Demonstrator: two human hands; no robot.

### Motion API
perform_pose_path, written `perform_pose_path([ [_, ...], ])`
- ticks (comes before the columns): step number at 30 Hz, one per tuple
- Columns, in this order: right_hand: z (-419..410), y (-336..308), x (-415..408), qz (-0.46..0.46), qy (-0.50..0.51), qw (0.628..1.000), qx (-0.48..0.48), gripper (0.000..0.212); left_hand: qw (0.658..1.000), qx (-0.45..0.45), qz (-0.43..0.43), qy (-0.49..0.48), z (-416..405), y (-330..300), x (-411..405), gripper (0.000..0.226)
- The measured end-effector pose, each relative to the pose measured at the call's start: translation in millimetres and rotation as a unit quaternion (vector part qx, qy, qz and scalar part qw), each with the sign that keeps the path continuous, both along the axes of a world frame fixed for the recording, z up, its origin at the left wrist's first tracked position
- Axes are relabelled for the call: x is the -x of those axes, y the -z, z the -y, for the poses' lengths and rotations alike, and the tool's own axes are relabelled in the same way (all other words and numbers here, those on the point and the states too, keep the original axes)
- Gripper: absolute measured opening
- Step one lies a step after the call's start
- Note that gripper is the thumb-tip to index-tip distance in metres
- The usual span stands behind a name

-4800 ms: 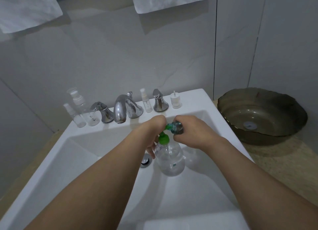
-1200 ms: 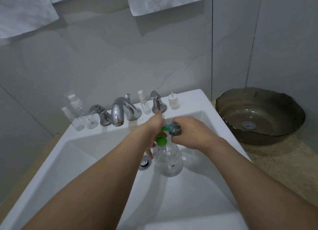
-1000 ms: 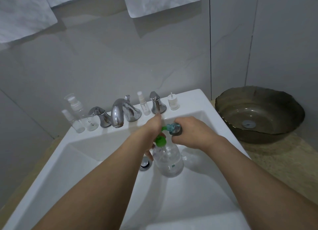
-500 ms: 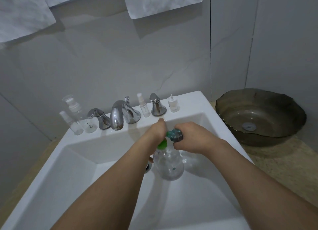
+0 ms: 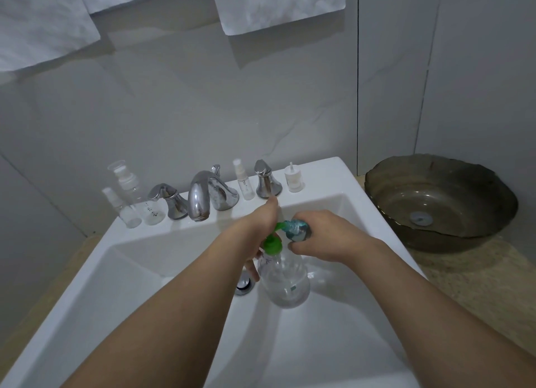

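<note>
1. Transfer of liquid was the step in hand, as I judged it: the small teal bottle [image 5: 295, 230] was tipped mouth-first at the green fitting [image 5: 272, 244] on the neck of the clear bottle [image 5: 285, 284].
2. My right hand [image 5: 327, 237] gripped the teal bottle with its fingers curled round the body. The bottle lay almost on its side, with its mouth pointing toward my left hand [image 5: 258, 228].
3. My left hand was wrapped round the clear bottle's neck, just beside the fitting, to steady it.
4. The clear bottle stood upright in the sink [image 5: 333, 181], below and between both hands. Its base was just to the right of the drain [image 5: 245, 284], which lay under my left fingers. I could not tell whether it rested on the basin floor or hung just above it.
5. I could not see any liquid running, and the clear bottle looked nearly empty, so I took the filling as barely begun.
6. The next move called for keeping the teal mouth lined up with the fitting and my left hand firm. My right hand would then tilt slowly further, because a slip would have spilled into the basin.
7. The faucet [image 5: 200, 199] stood beyond my left hand, well apart from the work.
</note>
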State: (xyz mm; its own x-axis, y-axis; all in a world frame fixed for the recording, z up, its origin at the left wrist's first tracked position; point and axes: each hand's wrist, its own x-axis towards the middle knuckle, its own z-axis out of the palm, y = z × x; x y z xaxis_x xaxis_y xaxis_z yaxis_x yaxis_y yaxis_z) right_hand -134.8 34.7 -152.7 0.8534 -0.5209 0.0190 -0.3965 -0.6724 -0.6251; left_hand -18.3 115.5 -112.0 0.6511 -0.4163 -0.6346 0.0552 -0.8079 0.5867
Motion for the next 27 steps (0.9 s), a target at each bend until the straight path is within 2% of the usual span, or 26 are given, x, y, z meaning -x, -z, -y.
perform_pose_path([
  [5, 1, 1, -1, -0.002, 0.007, 1.0, 0.007, 0.019, 0.999, 0.033, 0.039, 0.004, 3, 0, 7, 0.059],
  [12, 0, -1, 0, -0.016, -0.003, 1.0, 0.015, 0.021, 0.994, 0.044, 0.092, 0.032, 5, 7, 10, 0.053],
  [15, 1, -1, 0, -0.018, 0.003, 1.0, 0.003, 0.019, 0.998, 0.034, 0.058, 0.015, 3, 3, 12, 0.058],
  [21, 0, -2, 0, -0.016, 0.006, 1.0, -0.002, 0.016, 1.0, -0.004, -0.022, 0.008, 2, 0, 0, 0.085],
  [24, 1, -2, -1, -0.017, 0.008, 1.0, -0.005, 0.019, 0.999, -0.014, -0.023, 0.019, 3, -1, -2, 0.092],
  [27, 1, -2, 0, -0.014, 0.006, 1.0, -0.006, 0.016, 1.0, -0.01, -0.003, 0.024, 3, 1, -2, 0.087],
])
